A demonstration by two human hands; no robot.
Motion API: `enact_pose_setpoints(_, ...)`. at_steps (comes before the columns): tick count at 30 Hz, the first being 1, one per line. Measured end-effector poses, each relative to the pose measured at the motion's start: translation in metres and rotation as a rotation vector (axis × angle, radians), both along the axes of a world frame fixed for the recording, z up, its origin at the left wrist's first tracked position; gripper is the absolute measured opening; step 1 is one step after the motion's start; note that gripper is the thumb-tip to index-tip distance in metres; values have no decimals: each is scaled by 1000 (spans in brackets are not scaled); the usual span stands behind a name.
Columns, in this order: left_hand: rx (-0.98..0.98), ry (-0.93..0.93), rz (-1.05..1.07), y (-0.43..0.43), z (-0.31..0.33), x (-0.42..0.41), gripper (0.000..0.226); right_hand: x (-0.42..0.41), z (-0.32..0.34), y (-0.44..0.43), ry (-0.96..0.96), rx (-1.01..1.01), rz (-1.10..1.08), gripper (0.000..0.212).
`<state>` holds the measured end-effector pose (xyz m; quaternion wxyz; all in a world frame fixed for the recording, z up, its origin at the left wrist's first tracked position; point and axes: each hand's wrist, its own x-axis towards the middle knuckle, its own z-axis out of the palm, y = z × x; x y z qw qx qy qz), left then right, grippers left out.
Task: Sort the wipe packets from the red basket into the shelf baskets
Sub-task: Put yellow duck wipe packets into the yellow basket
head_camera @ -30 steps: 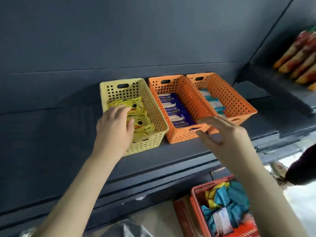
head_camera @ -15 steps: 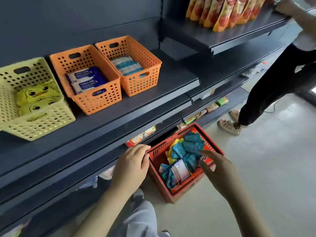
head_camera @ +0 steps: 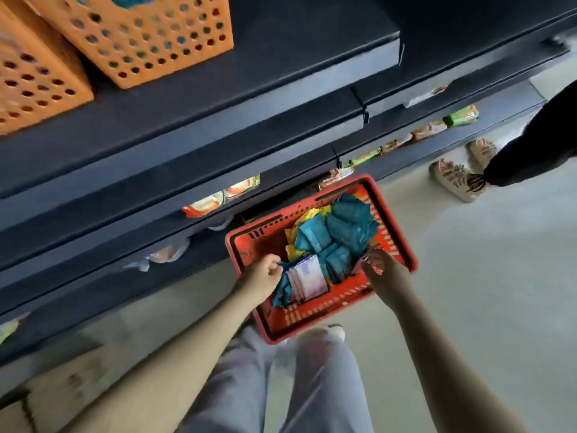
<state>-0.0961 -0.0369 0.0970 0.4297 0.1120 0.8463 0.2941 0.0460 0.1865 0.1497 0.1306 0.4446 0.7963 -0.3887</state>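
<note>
The red basket (head_camera: pixel 327 305) stands on the floor below the shelves. It holds several teal wipe packets (head_camera: pixel 346 232), some yellow ones (head_camera: pixel 307 215) and a stack of white-and-blue ones (head_camera: pixel 307 276). My left hand (head_camera: pixel 260 276) is inside the basket's left side, fingers curled and pinching the edge of a teal packet (head_camera: pixel 281 289) beside the white stack. My right hand (head_camera: pixel 379 267) reaches in from the right with fingers stretched out, tips touching the teal pile. Two orange shelf baskets (head_camera: pixel 150 42) (head_camera: pixel 31 89) show at the top left.
Dark shelf edges (head_camera: pixel 218 126) jut out above the basket, with snack packs (head_camera: pixel 221 198) on the lower shelves. Another person's shoes (head_camera: pixel 456 179) and dark leg stand on the floor to the right. My grey trousers (head_camera: pixel 281 385) are just in front of the basket.
My view has dropped from the shelf baskets to the red basket. Both hands came down from the shelf and are now inside the basket among the packets.
</note>
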Motion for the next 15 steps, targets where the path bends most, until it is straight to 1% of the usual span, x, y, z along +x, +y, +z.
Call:
enact_pose_setpoints(3, -56, -91, 84, 22, -56, 7, 30, -17, -48, 35, -70, 28, 113, 41)
enact_pose_setpoints(5, -83, -162, 155, 36, -88, 14, 31, -33, -81, 54, -77, 54, 175, 44)
enact_pose_setpoints(7, -59, -212, 254, 46, -114, 25, 27, -47, -111, 65, -55, 65, 237, 45)
enact_pose_setpoints(9, -42, -230, 393, 54, -132, 40, 18, -58, -137, 70, -29, 57, 262, 46)
enact_pose_setpoints(11, -45, -259, 617, 61, -146, 55, 4, -64, -157, 72, -18, 61, 270, 47)
enact_pose_setpoints(12, -39, -252, 725, 63, -151, 60, 4, -65, -164, 73, -12, 69, 282, 47)
enact_pose_setpoints(13, -30, -223, 790, 65, -154, 65, 5, -65, -170, 74, -1, 81, 290, 46)
enact_pose_setpoints(15, 20, -182, 877, 68, -157, 74, 9, -64, -179, 77, 31, 114, 306, 45)
